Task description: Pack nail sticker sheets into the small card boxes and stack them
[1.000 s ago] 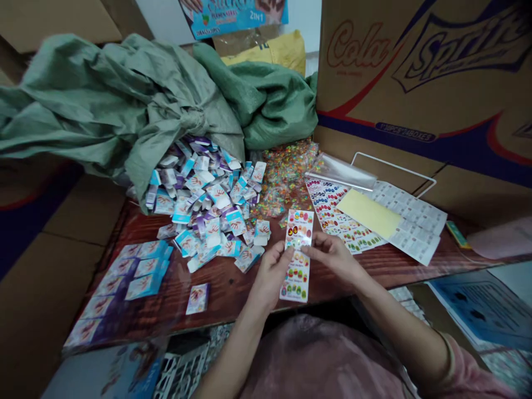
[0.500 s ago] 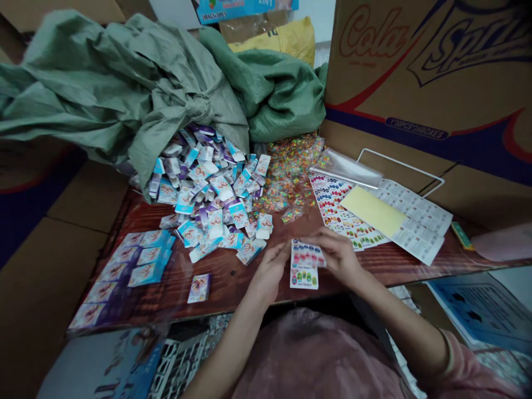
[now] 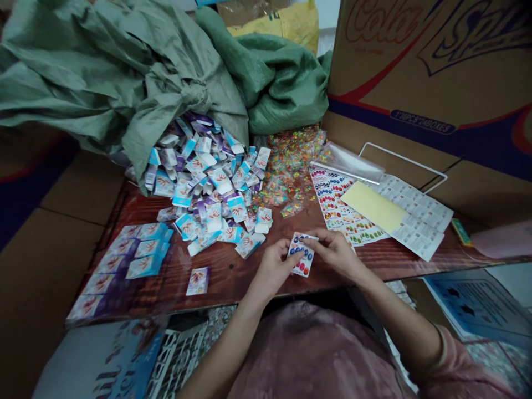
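Both hands hold a small sticker sheet [image 3: 302, 256] printed with rows of dark blue and red ovals, just above the table's front edge. My left hand [image 3: 272, 266] grips its left side, the thumb lying across the front. At the upper right corner my right hand [image 3: 334, 250] pinches the sheet between thumb and fingers. Larger sticker sheets [image 3: 332, 202] lie behind my right hand, partly under a yellow paper strip [image 3: 374, 206] and a printed white sheet [image 3: 419, 221]. Left of my hands, one small box [image 3: 198, 281] stands apart on the table.
Small open boxes [image 3: 216, 194] spill from a grey-green sack [image 3: 183, 72]. Beside them are colourful little packets [image 3: 286, 166] and a green sack [image 3: 282, 83]. Closed boxes [image 3: 112, 263] stand in rows at the left edge. A large carton [image 3: 415, 83] borders the right rear.
The sticker sheet has been folded or turned into a smaller piece, now showing blue and red ovals; the green row below is out of sight. My left thumb has moved onto its front.
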### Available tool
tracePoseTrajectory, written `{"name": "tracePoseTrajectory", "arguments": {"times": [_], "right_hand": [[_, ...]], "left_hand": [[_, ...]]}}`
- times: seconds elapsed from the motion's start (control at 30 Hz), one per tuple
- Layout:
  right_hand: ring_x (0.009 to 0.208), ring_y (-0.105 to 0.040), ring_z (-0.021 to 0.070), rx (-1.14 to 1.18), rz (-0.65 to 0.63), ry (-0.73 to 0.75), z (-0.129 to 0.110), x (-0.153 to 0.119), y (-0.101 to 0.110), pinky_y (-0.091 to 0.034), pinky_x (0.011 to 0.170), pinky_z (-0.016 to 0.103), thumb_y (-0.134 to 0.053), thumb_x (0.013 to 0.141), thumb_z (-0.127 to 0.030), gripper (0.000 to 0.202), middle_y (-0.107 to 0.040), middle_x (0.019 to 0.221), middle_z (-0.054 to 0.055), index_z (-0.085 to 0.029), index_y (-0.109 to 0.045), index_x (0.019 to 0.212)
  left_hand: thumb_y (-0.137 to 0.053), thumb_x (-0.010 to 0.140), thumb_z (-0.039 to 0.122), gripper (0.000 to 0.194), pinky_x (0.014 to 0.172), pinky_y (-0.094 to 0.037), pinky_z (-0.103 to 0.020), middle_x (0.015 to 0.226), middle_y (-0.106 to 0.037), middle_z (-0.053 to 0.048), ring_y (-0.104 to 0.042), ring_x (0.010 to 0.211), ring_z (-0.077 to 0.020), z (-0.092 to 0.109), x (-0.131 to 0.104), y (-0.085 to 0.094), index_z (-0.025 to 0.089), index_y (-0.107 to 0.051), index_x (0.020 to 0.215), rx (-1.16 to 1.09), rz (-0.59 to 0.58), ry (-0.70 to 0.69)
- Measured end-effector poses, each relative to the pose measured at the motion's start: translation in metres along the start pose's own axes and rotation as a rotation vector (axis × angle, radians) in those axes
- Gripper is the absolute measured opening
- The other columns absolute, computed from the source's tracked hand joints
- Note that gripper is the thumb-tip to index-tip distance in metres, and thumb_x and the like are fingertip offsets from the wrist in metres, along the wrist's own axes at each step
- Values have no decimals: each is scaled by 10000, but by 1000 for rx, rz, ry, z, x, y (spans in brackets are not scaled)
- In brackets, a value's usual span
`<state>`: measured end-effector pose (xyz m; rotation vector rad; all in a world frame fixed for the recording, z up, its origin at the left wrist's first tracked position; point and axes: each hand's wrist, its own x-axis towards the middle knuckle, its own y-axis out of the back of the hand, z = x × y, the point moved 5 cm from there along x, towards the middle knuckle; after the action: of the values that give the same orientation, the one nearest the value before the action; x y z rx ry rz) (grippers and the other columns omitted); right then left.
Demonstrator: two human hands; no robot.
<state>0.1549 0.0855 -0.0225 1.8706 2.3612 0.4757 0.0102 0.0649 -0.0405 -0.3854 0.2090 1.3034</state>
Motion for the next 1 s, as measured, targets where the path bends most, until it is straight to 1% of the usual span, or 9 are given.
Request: {"name": "tracePoseTrajectory", "arguments": {"times": [0.1, 0.27, 0.43, 0.57, 0.63, 0.7, 0.8, 0.9, 1.0], "right_hand": [[767, -684, 189, -171, 196, 113, 3, -7, 9, -545, 690, 284, -522, 905, -315, 238, -734, 889, 67, -182, -702, 988], [971, -654, 180, -399, 117, 394, -8, -23, 4, -540, 842, 309, -438, 946, -222, 306, -678, 1077, 89, -232, -613, 1196], [1013, -633, 197, -323, 8, 360, -17, -28, -9, -525, 868, 320, -573, 894, -322, 377, -653, 1105, 96, -228, -556, 1260], [827, -667, 171, -186, 19, 251, -15, -27, -14, -530, 720, 267, -552, 907, -302, 232, -702, 928, 66, -212, -656, 1094], [741, -663, 166, -147, 50, 193, -10, -27, -13, -516, 652, 257, -554, 903, -310, 197, -710, 846, 55, -205, -687, 1004], [676, -651, 168, -143, 97, 139, -2, -27, -10, -499, 606, 259, -564, 893, -328, 191, -710, 782, 48, -200, -702, 929], [629, -638, 176, -163, 152, 59, 11, -25, -6, -474, 562, 264, -582, 873, -367, 214, -710, 737, 46, -194, -707, 859], [683, -657, 195, -151, 147, 22, 16, -21, -9, -480, 587, 272, -585, 866, -385, 233, -725, 786, 56, -188, -709, 858], [732, -669, 205, -116, 108, 27, 12, -15, -18, -494, 634, 282, -575, 869, -384, 238, -732, 819, 57, -187, -710, 866]], "left_hand": [[-700, 701, 385, 310, 427, -407, -186, 643, -664, -31, -589, 491, -110, -7, -2, 1, 121, -584, 816, 55, -18, 47], [-664, 742, 390, 297, 419, -403, -185, 634, -650, -24, -573, 464, -99, -7, -4, 2, 114, -604, 835, -19, -4, -21], [-664, 750, 367, 257, 448, -426, -197, 617, -629, -9, -575, 490, -106, 1, -4, -4, 122, -626, 820, -45, 0, -106], [-642, 766, 408, 274, 460, -415, -210, 624, -611, -7, -559, 502, -110, 2, -9, -4, 137, -608, 788, -2, 56, -107], [-627, 779, 445, 289, 488, -416, -222, 637, -601, -4, -552, 525, -117, 0, -14, 6, 160, -582, 788, 73, 150, -122], [-636, 778, 447, 271, 588, -446, -255, 692, -599, -11, -567, 624, -144, 3, -22, 26, 187, -563, 781, 284, 348, -212], [-631, 800, 363, 173, 811, -442, -367, 897, -606, -75, -553, 892, -239, 15, -33, 55, 198, -595, 835, 866, 660, -318], [-536, 859, 283, 208, 840, -430, -439, 1041, -571, -139, -528, 972, -300, 16, -31, 73, 165, -600, 1020, 1325, 692, -193], [-482, 887, 266, 241, 810, -451, -406, 1066, -544, -143, -560, 932, -281, 13, -24, 82, 145, -576, 1072, 1451, 625, -103]]}}
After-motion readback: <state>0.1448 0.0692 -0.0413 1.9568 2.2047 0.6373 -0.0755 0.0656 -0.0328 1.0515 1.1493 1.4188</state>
